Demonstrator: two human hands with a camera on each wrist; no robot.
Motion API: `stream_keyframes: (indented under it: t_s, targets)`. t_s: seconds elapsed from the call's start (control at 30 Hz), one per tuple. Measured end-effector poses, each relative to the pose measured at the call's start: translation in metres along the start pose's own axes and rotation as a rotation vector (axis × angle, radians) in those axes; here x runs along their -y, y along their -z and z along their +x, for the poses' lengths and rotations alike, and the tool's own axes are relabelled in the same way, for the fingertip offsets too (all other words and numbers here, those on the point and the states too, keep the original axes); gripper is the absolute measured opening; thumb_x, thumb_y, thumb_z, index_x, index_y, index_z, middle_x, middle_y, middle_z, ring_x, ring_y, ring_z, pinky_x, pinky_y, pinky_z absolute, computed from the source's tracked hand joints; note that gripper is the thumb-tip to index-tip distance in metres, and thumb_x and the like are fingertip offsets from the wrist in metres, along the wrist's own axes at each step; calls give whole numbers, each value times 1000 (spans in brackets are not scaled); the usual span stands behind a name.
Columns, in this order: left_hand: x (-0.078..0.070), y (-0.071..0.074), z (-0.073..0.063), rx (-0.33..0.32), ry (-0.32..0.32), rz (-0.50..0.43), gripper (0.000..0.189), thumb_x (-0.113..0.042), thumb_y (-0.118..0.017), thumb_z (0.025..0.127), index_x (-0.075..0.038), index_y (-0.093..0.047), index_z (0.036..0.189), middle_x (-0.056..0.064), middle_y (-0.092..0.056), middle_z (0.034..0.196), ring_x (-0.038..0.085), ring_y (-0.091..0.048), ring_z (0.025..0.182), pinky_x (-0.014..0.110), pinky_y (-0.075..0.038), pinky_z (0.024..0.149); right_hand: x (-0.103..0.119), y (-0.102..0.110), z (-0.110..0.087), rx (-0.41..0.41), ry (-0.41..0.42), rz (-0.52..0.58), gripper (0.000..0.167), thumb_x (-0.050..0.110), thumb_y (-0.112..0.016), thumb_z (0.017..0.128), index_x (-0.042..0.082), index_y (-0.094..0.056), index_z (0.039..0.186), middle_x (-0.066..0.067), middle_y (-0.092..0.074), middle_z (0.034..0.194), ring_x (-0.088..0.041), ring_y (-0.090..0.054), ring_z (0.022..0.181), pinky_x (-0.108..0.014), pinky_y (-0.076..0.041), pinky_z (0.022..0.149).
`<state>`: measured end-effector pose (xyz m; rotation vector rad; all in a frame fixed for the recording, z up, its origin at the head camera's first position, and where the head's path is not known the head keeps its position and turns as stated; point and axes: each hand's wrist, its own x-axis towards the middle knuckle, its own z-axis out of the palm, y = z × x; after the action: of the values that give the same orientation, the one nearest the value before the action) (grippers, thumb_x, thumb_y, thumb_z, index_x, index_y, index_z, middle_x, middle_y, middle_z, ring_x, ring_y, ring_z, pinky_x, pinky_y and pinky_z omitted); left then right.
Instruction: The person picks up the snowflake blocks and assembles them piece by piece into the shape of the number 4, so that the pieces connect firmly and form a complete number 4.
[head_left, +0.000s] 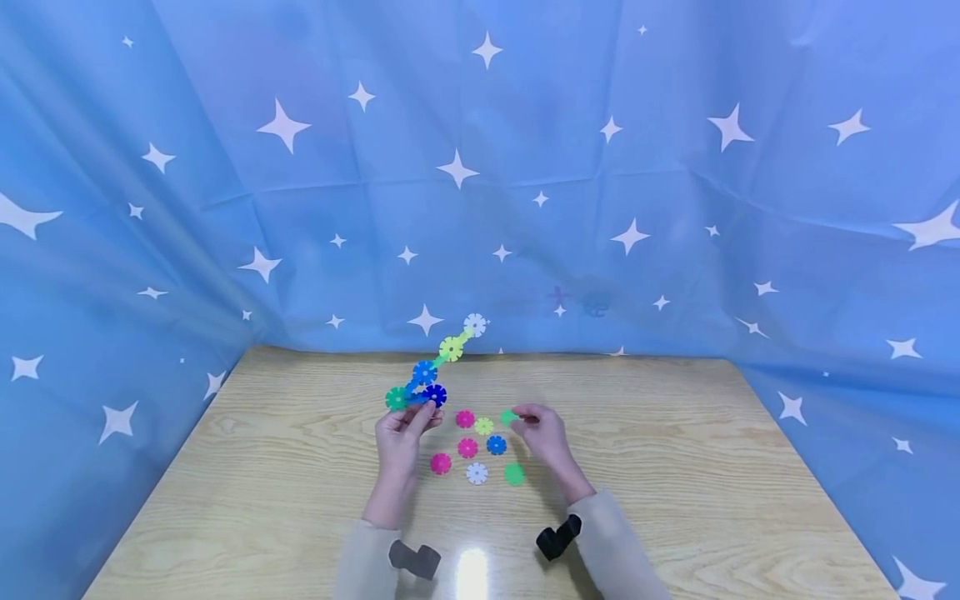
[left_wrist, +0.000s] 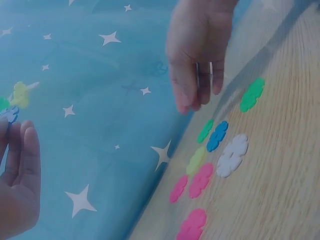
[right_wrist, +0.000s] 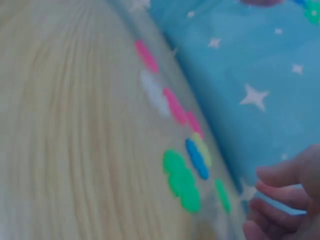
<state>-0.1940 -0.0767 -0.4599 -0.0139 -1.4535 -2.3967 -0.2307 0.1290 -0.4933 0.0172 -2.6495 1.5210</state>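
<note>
In the head view, the left hand (head_left: 401, 442) is clamping finger and thumb on the near dark-blue disc (head_left: 434, 396) of a linked disc chain (head_left: 424, 372), far and left of loose discs (head_left: 468, 448) on the table (head_left: 262, 467). In the left wrist view, the right hand (left_wrist: 200, 52) is hanging empty near the far green disc (left_wrist: 205, 131); in the right wrist view, its fingers (right_wrist: 280, 194) are bending loosely, slightly apart.

Head view: forward and downward over the counter (head_left: 675, 458); nearer, tilted views from both wrists share notched discs (head_left: 472, 450).
</note>
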Motion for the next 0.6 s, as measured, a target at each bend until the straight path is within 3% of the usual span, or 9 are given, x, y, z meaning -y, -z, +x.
stream_keyframes:
  t_s: [0.07,0.27,0.33,0.43,0.53,0.6]
  targets:
    - [-1,1,1,-4,4,8,7,11,-61,84,16,-64,87,1,-67,68,11,-67,64,27,-59,66,-6,-3,4,5,-12,-32,24,-1,-65,83,-6,-65,106,-18,-62,105,-29,-58,95,-39,-53,82]
    - [-2,2,2,-11,4,-4,12,12,-61,83,3,-68,81,1,-67,67,11,-67,62,27,-59,65,-15,-9,14,47,6,-128,37,1,-66,80,-7,-61,116,-19,-59,110,-28,-55,96,-41,-52,82]
    - [-2,3,2,-12,3,-2,10,12,-61,83,5,-67,81,1,-67,67,11,-67,62,27,-59,65,-15,-10,17,59,26,-172,39,3,-68,80,-7,-60,117,-18,-58,106,-26,-54,92,-39,-51,79]
    - [-2,3,2,-8,11,11,4,11,-62,83,13,-65,84,1,-67,67,12,-67,63,27,-59,66,-15,-11,22,70,58,-255,34,6,-71,79,-7,-64,110,-12,-55,94,-20,-49,81,-33,-49,69]
    - [-3,4,2,-3,22,21,7,10,-63,83,16,-64,86,2,-67,68,12,-67,63,28,-59,66,-13,-10,27,84,65,-301,19,4,-73,77,-7,-64,89,-8,-49,79,-17,-42,69,-27,-41,59]
    - [-4,3,2,-2,25,21,7,9,-63,83,15,-64,86,2,-67,69,12,-67,64,28,-59,67,-11,-9,29,98,36,-306,17,3,-74,76,-4,-60,80,-6,-46,76,-17,-41,67,-26,-39,58]
